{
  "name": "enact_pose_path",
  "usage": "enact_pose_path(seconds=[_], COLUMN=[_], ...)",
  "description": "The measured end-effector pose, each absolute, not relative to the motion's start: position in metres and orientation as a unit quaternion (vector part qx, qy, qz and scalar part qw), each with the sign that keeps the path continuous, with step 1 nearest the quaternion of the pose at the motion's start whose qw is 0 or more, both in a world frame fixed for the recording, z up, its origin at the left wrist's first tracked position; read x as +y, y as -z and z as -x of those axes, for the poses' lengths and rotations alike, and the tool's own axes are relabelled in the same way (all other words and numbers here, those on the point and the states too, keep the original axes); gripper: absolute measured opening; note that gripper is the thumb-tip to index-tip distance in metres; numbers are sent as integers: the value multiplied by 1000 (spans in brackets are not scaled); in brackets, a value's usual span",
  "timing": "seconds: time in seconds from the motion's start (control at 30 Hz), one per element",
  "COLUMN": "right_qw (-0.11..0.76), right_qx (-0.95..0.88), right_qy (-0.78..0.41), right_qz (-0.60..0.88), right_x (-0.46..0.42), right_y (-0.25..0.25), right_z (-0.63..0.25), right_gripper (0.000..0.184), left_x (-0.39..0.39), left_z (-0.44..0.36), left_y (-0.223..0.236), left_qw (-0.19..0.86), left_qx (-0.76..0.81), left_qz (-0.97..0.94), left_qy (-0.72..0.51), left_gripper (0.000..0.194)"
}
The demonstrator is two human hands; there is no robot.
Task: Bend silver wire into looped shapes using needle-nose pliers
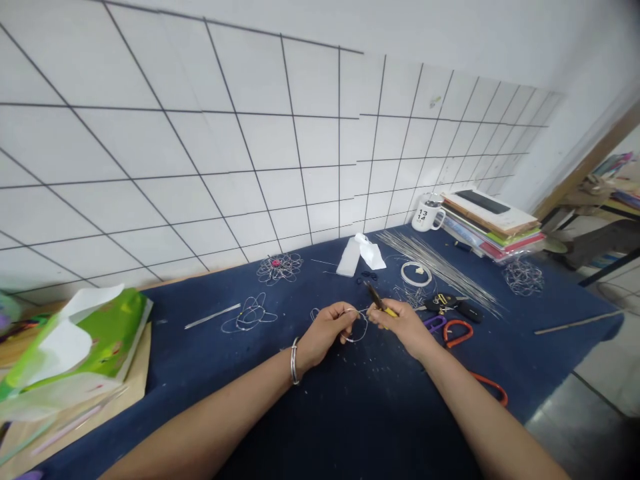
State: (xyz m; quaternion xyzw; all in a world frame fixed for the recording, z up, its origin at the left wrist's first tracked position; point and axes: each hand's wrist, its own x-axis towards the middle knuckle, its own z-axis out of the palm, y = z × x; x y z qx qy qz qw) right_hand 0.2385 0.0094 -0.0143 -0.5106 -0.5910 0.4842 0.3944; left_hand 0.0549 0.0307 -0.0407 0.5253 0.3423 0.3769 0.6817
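Observation:
My left hand (327, 328), with a silver bangle on its wrist, is closed in a pinch on a loop of thin silver wire (356, 327) held just above the blue cloth. My right hand (403, 323) is wrapped round small yellow-handled pliers (379, 301), whose dark jaws point up and back, close to the wire. The two hands almost touch over the middle of the table (350, 413).
Bent wire flowers (253, 313) (279, 267) (523, 275) lie on the cloth, with a bundle of straight wires (440, 267), a wire coil (415, 273), orange-handled tools (457, 331), a white mug (427, 213), stacked folders (493, 223) and a green tissue pack (90, 340) at left.

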Motion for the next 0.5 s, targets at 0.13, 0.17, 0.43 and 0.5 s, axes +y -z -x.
enact_pose_path(seconds=[0.13,0.17,0.43,0.5], right_qw=[405,403,358,354], right_qx=[-567,-566,-608,-618], right_qy=[-485,-484,-473,-460], right_qz=[528,531,528,530], right_x=[11,11,10,10], right_y=[15,15,12,11], right_z=[-241,-241,-244,-245], right_gripper=[33,33,32,31], left_x=[31,30,29,29], left_z=[-56,-57,-56,-56], left_y=[43,43,41,42], left_qw=[673,671,667,664], left_qx=[351,352,352,353], left_qz=[-537,-541,-566,-569], left_qy=[-368,-365,-333,-331], left_gripper=[26,26,25,25])
